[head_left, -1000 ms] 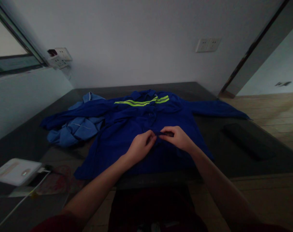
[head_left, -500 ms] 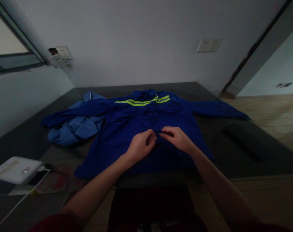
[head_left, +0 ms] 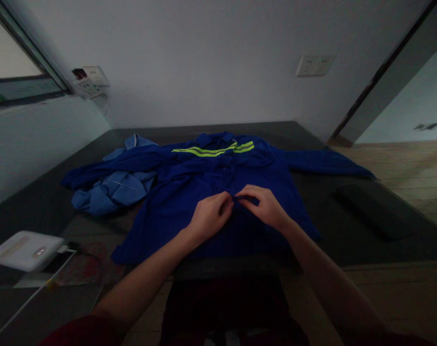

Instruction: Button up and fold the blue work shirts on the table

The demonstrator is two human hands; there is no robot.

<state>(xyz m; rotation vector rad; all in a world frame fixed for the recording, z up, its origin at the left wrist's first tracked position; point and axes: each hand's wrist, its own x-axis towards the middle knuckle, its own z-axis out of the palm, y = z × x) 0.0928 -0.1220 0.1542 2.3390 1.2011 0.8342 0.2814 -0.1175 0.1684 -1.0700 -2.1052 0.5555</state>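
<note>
A dark blue work jacket (head_left: 189,202) with yellow-green reflective stripes (head_left: 213,150) lies spread, collar away from me, on a dark table (head_left: 348,230). My left hand (head_left: 208,216) and my right hand (head_left: 263,205) meet at the jacket's front opening near its lower middle. Both pinch the fabric edges there, fingertips almost touching. What sits between the fingertips is too small and dark to make out. The jacket's right sleeve (head_left: 326,163) stretches out toward the table's right edge.
A lighter blue garment (head_left: 110,190) lies bunched at the jacket's left. A flat black object (head_left: 371,209) rests on the table's right side. A white device (head_left: 25,250) with a cable sits at the near left. Wall sockets (head_left: 314,65) are behind; wooden floor lies right.
Both hands have stayed pinched on the jacket's front, shifting only slightly upward along it. The view has drifted a little.
</note>
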